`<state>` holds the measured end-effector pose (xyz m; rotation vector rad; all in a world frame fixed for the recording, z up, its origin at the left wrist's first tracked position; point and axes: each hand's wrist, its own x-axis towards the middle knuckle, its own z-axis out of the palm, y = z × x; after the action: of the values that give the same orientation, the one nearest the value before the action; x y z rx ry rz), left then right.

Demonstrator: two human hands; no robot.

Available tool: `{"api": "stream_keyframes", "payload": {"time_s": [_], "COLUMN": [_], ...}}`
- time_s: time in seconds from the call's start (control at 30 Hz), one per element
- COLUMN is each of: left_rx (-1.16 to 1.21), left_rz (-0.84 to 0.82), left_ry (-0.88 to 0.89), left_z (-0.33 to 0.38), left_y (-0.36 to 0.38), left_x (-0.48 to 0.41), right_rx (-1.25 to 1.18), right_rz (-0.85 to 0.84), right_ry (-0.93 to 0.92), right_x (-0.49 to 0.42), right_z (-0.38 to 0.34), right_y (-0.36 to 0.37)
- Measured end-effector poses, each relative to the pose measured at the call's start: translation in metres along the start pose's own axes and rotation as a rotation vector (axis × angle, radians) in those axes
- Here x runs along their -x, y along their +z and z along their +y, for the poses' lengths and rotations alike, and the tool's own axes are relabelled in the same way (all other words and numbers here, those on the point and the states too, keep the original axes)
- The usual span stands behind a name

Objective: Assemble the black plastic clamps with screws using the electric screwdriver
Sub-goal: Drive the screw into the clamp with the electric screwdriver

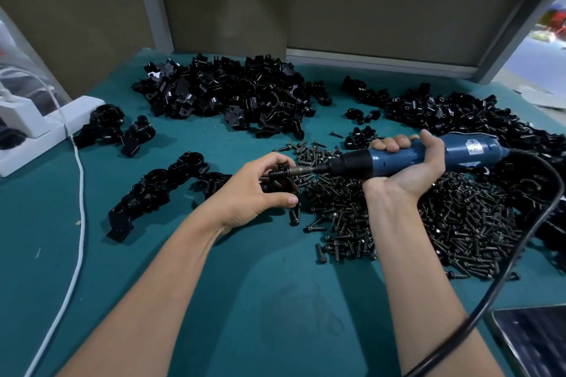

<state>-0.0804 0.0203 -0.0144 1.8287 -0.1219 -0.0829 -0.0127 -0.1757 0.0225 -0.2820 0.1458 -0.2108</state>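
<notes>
My left hand (255,190) grips a black plastic clamp (283,180) just above the green table, its fingers curled round the part. My right hand (407,162) holds the blue electric screwdriver (428,153) nearly level, pointing left. The screwdriver's bit (301,170) meets a screw head at the clamp's top. A big heap of black screws (428,217) lies under and to the right of my right hand.
Loose clamp parts are heaped at the back middle (232,95) and back right (459,113). Several put-together clamps (159,190) lie at the left. A white power strip (39,128) and white cable (80,193) run along the left. The screwdriver's black cord (520,239) loops right. A dark tablet (536,340) sits at the bottom right.
</notes>
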Motion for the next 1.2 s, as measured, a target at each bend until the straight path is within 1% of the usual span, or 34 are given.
{"api": "stream_keyframes", "payload": {"time_s": [0.53, 0.73, 0.93, 1.2], "left_rx": [-0.015, 0.002, -0.005, 0.019], "left_rz": [-0.017, -0.053, -0.018, -0.036], "left_ry": [-0.003, -0.019, -0.006, -0.028], "left_z": [0.0015, 0.0002, -0.0003, -0.0014], "left_y": [0.0013, 0.0003, 0.0011, 0.0030], "left_x": [0.0002, 0.0020, 0.0013, 0.0008], "right_rx": [0.004, 0.018, 0.016, 0.026], "right_rz": [-0.011, -0.031, -0.038, -0.068], "right_ry": [-0.006, -0.014, -0.019, -0.029], "right_x": [0.0038, 0.0052, 0.0062, 0.0064], "right_z": [0.0007, 0.0002, 0.0008, 0.0010], "right_y": [0.0008, 0.0005, 0.0025, 0.0027]}}
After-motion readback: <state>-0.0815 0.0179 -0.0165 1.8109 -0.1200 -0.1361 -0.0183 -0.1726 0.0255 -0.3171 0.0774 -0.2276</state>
